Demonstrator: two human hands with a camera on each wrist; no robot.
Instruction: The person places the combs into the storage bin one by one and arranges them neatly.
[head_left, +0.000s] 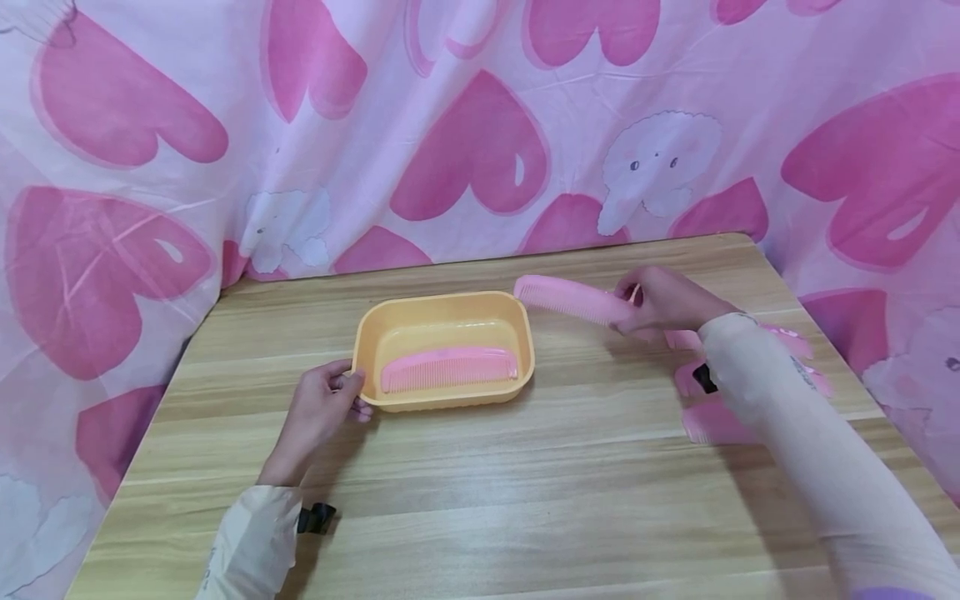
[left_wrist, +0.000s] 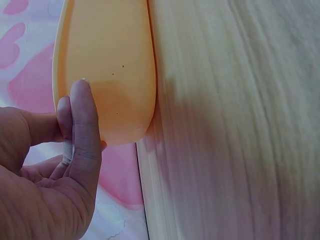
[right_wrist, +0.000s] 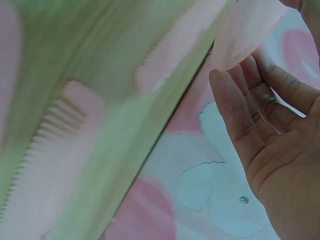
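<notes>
- Pink comb (head_left: 562, 298), teeth downward, is held above the table (head_left: 487, 500), its far end seen beside the tray's right back corner (whether the rim is touched cannot be told).
- Its near end is pinched between the thumb and fingers of the right hand (head_left: 667, 300).
- Beside it, the yellow tray (head_left: 442, 312) is gripped at its left end by the left hand (head_left: 318, 408), with the thumb laid over the rim.
- Inside the tray, a second comb (head_left: 450, 369) is seen, teeth toward the near side.
- To the right, more pink combs (head_left: 716, 423) are spread on the table, partly covered by the right sleeve (head_left: 810, 450); their full number is hidden.
- Behind the table, a pink cloth (head_left: 472, 150) printed with hearts is hung.
</notes>
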